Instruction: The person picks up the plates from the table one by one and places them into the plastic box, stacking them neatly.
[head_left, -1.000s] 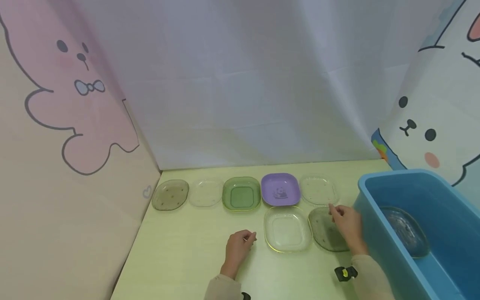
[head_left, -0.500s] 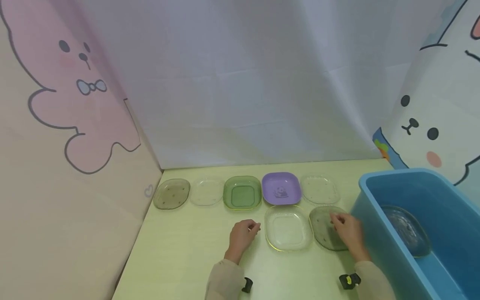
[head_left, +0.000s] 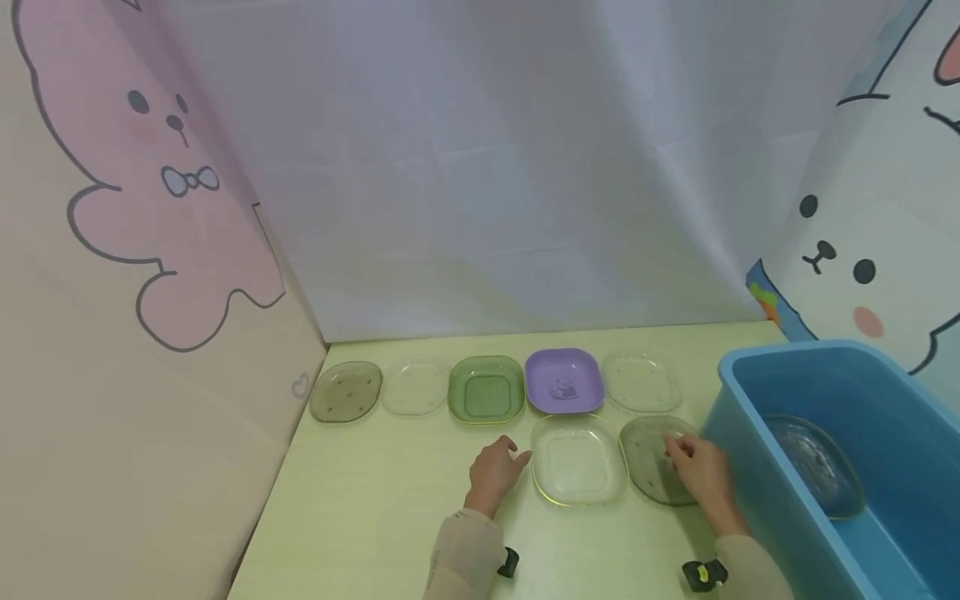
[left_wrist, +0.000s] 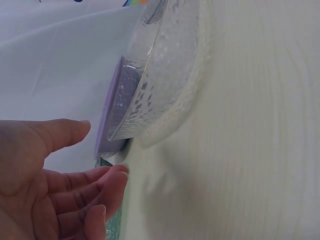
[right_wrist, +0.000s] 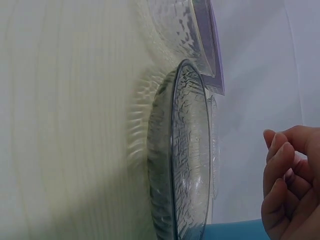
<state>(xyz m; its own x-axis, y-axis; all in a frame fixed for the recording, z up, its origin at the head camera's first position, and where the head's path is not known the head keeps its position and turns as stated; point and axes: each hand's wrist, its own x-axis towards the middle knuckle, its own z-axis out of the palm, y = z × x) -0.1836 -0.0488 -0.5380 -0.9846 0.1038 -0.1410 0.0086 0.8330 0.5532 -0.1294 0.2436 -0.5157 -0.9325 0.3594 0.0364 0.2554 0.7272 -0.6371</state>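
My left hand (head_left: 495,477) is beside the left edge of a clear square plate (head_left: 577,463) with a yellowish rim. In the left wrist view its thumb and fingers (left_wrist: 114,192) stand apart with nothing between them, near the clear plate's textured side (left_wrist: 165,75). Over a grey see-through plate (head_left: 647,463), my right hand (head_left: 703,473) hovers with loosely curled fingers. The right wrist view shows this hand holding nothing, its thumb close to the index fingertip, apart from the grey plate's rim (right_wrist: 174,150).
Behind them runs a row: a grey-brown plate (head_left: 346,392), a clear plate (head_left: 415,387), a green dish (head_left: 487,390), a purple dish (head_left: 564,371) with a panda print and another clear plate (head_left: 642,382). At right a tall blue tub (head_left: 780,483) holds a dark see-through dish (head_left: 813,467).
My left hand has moved right and slightly forward to the clear plate's edge, and its thumb has spread from the fingers. The right hand has shifted slightly nearer me. The plates stay put.
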